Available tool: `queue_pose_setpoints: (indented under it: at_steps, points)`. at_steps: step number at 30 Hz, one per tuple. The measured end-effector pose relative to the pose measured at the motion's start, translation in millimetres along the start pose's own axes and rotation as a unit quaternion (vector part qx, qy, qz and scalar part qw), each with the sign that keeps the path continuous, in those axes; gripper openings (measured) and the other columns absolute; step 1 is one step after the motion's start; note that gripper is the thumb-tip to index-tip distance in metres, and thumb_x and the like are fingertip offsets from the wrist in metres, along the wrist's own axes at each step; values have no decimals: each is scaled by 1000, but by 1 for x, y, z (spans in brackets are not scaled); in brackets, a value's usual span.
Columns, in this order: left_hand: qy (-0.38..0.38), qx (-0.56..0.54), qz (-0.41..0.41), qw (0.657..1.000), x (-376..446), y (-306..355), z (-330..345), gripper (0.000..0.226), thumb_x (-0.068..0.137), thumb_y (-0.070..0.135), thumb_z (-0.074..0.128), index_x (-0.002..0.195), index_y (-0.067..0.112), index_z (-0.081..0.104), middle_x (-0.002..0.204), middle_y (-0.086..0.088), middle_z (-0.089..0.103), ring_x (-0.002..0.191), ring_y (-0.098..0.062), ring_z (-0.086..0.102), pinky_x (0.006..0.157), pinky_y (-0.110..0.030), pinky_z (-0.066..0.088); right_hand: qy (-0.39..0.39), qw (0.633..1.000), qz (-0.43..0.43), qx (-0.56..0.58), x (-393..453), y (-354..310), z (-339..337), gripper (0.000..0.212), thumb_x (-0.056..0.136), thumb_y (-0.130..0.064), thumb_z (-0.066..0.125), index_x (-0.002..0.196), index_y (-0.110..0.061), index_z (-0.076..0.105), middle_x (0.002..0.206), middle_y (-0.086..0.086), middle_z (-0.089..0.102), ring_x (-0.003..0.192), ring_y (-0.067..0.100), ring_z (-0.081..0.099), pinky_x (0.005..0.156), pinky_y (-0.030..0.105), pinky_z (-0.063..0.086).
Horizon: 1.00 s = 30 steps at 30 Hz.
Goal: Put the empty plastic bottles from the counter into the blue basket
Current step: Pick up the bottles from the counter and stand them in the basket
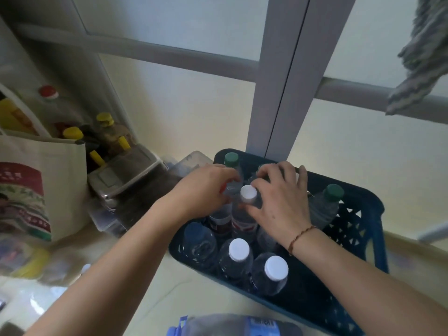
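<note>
Left hand (206, 190) gripped green-capped bottle (233, 173) | right hand (278, 202) pinched white-capped bottle (244, 214) — both upright inside blue basket (358, 229)

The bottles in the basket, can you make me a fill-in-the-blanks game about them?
1. The bottles stand inside a basket that is ____ in colour.
2. The bottle gripped by the right hand has a ____ cap.
3. The bottle by the far right wall has a ____ cap.
4. The left hand and right hand both reach ____ the basket.

Missing words: blue; white; green; into
</note>
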State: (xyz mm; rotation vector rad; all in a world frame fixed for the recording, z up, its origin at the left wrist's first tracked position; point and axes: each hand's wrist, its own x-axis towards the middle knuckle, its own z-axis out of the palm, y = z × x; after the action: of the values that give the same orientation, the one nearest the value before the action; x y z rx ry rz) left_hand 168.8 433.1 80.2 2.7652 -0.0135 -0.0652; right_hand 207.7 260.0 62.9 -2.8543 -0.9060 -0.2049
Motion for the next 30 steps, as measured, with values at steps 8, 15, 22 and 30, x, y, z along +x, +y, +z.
queue_pose_setpoints:
  at_steps: [8,15,22,30]
  points:
    - [27,154,105,982,3,22,1,51,79,56,70,126,38,59,120,13,69,117,-17,58,104,-42,33,-31,999,-30,-30,-29,25,-18,63,72,-60,69,122,-24,56,121,3,49,107,26,45,84,40,46]
    - [-1,176,121,977,13,33,4,23,85,39,69,106,29,65,101,7,73,101,-19,67,96,-37,38,-109,991,3,78,-40,34,-9,48,89,-48,59,128,-25,42,125,0,46,94,25,61,71,37,53]
    - [-30,213,95,972,12,42,3,28,87,36,65,115,33,64,112,13,70,113,-15,63,97,-36,37,-71,987,25,144,-52,37,8,59,89,-39,62,138,-24,34,130,3,42,100,29,59,78,43,55]
    - [31,202,57,977,-8,90,-13,57,86,46,71,137,28,56,139,3,60,130,-27,51,108,-47,39,0,960,53,274,-90,77,-21,71,81,-59,62,140,-28,40,135,-8,49,112,14,57,90,34,51]
